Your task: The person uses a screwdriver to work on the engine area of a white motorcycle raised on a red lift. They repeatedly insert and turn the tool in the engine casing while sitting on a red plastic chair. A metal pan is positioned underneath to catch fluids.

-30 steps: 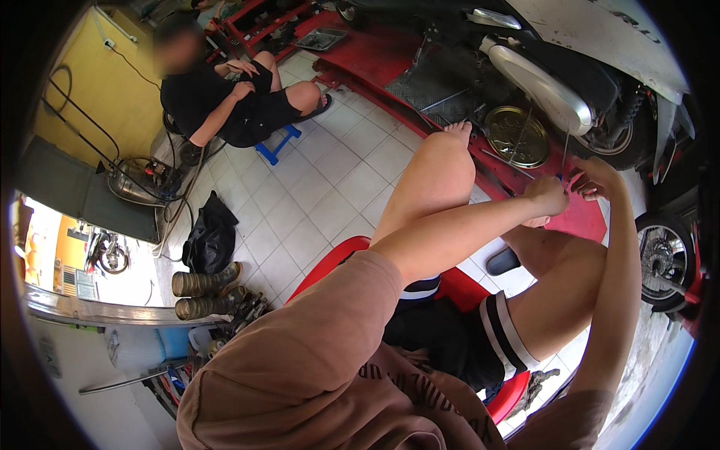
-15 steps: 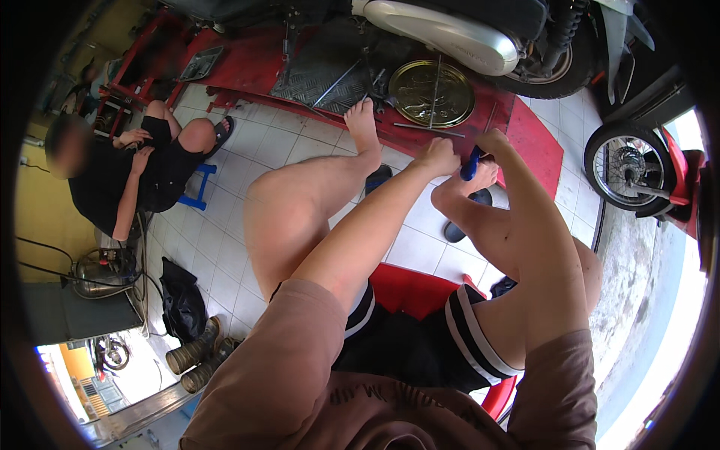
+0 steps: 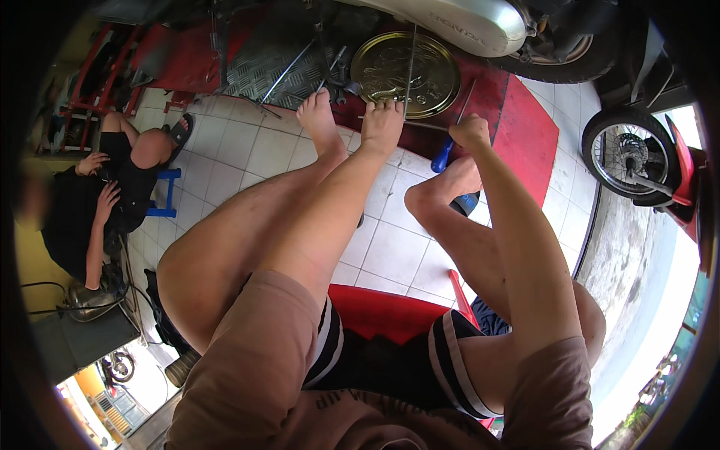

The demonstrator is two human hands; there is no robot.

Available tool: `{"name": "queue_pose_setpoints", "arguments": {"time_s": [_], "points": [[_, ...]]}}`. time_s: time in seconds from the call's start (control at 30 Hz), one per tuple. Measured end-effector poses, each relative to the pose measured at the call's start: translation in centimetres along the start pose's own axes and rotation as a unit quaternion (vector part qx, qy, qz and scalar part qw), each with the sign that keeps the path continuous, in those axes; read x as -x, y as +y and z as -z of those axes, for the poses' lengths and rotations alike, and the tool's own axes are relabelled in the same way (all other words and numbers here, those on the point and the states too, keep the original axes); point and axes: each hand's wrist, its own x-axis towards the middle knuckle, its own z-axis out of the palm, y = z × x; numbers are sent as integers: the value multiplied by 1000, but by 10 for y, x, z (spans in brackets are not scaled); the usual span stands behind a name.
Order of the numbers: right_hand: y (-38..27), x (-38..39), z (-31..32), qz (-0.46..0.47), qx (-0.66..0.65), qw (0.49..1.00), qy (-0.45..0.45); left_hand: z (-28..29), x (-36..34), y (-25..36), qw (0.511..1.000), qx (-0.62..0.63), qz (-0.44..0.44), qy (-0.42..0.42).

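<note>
My right hand [image 3: 471, 133] is closed on a screwdriver whose blue handle [image 3: 442, 154] points down toward me, above my right foot. Its thin metal shaft points away over the red platform [image 3: 536, 139]. My left hand [image 3: 384, 126] rests at the near rim of a round gold tray [image 3: 375, 71], fingers apart and bent down over the crossbar of a T-shaped metal tool [image 3: 410, 67]. That tool's long shaft lies across the tray. My fingertips are hidden, and no clear grip on the bar shows.
More long metal tools [image 3: 289, 71] and a wrench [image 3: 348, 91] lie left of the tray. A motorcycle [image 3: 480, 26] stands over the platform's far side. A red motorcycle's wheel [image 3: 628, 161] is at right. Someone in black [image 3: 71, 217] sits on a blue stool [image 3: 165, 191].
My left hand has moved left, away from my right hand, to the T-shaped tool's crossbar, its fingers now apart. My right hand still holds the screwdriver, its shaft now plainer. The whole view has shifted.
</note>
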Motion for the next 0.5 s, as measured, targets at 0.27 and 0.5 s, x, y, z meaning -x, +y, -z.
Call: {"name": "queue_pose_setpoints", "arguments": {"time_s": [0.27,0.5], "points": [[17,1,-14,113,3,992,54,36,4,-18,986,-101,-132,-11],[16,51,0,-73,-700,700,-123,130,-1,-29,963,-159,-205,69]]}}
